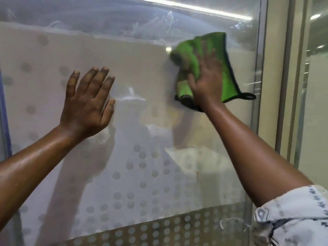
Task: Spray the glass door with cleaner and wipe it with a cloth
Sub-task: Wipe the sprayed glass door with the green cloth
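Note:
The glass door fills most of the view, frosted with a pattern of round dots and streaked with wet smears near its top. My right hand presses a green cloth with a black edge and hanging loop flat against the glass at the upper right; the hand and cloth are blurred by motion. My left hand rests flat on the glass left of centre, fingers spread and pointing up, holding nothing. No spray bottle is in view.
The door's metal frame runs down the right side, with a pale wall post and another glass pane beyond it. A dotted metallic band crosses the door's lower part. A bright ceiling light strip reflects along the top.

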A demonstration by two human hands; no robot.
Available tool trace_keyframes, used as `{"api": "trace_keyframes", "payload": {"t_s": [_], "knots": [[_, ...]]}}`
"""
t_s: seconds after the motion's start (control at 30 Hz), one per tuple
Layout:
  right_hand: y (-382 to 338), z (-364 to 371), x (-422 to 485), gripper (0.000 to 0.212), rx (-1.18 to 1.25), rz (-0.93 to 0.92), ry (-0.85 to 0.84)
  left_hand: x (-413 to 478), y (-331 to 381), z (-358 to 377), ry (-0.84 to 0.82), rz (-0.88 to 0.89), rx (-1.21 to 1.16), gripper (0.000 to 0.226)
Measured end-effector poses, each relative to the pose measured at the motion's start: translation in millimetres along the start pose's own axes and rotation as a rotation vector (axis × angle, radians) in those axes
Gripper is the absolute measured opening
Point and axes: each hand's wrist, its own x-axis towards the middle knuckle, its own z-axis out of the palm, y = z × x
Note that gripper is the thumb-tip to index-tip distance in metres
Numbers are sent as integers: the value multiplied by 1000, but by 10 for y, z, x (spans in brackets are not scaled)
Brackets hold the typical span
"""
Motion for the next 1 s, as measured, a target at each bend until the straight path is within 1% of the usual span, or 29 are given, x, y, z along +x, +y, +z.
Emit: {"api": "trace_keyframes", "payload": {"t_s": [0.07, 0.13, 0.23, 0.27, 0.3, 0.33, 0.43, 0.47, 0.5, 0.57, 0.63, 0.7, 0.87, 0.93, 1.0], "knots": [[221, -61, 20, 68, 29, 184, 71, 9, 6, 3, 3, 2, 12, 57], [221, -55, 66, 65, 44, 339, 122, 15, 14, 9, 0, 6, 33, 57], [-192, 45, 283, 68, 81, 637, 175, 15, 19, 13, -5, 5, 53, 57], [-409, 80, 365, 69, 95, 699, 169, 16, 21, 17, -6, 5, 55, 58], [-649, 126, 409, 70, 92, 685, 145, 17, 22, 20, -8, 4, 54, 58], [-894, 185, 403, 71, 71, 588, 108, 19, 22, 23, -11, 5, 52, 58], [-1516, 383, 127, 77, -10, 118, -21, 13, 20, 18, -2, 10, 57, 56], [-1605, 426, 21, 77, -27, -1, -57, 9, 15, 12, 0, 12, 56, 55], [-1604, 446, -42, 77, -42, -87, -83, 10, 9, 3, -1, 14, 51, 56], [-1387, 386, -42, 76, -80, -215, -123, 13, 7, -11, -6, 13, 36, 58], [-1024, 278, 10, 76, -132, -274, -139, 15, 14, -14, -11, 7, 31, 58], [-609, 169, 50, 76, -117, -196, -109, 6, 22, -14, -12, 3, 29, 58], [382, -91, -114, 70, -25, 157, 16, 4, 18, -7, -26, -3, 21, 59], [626, -149, -241, 70, 10, 279, 76, 1, 26, 0, -29, -4, 35, 59], [673, -138, -318, 76, 62, 445, 155, 2, 33, 10, -27, -1, 44, 59]]}}
